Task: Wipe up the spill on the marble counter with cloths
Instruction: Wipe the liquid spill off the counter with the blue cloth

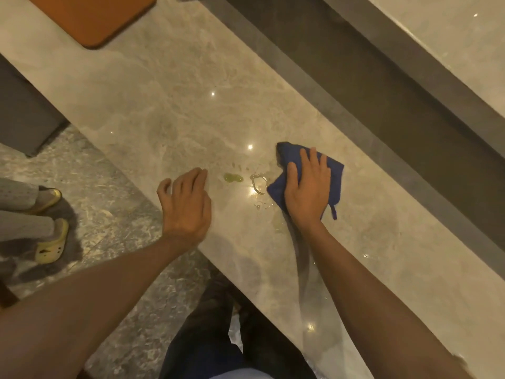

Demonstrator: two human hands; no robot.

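Observation:
A beige marble counter (169,86) runs diagonally across the view. On it lies a small green blob of spill (233,178), with a clear wet ring (259,184) and droplets just to its right. My right hand (307,192) presses flat on a crumpled blue cloth (334,181), right of the wet ring and touching its edge. My left hand (185,203) rests at the counter's near edge, left of the green blob, fingers curled and apart, holding nothing.
An orange-brown mat (90,17) lies at the counter's far left end. A dark raised ledge (369,86) borders the counter's far side. Another person's feet in yellow slippers (52,242) stand on the floor to the left. A grey cabinet (21,110) stands beyond them.

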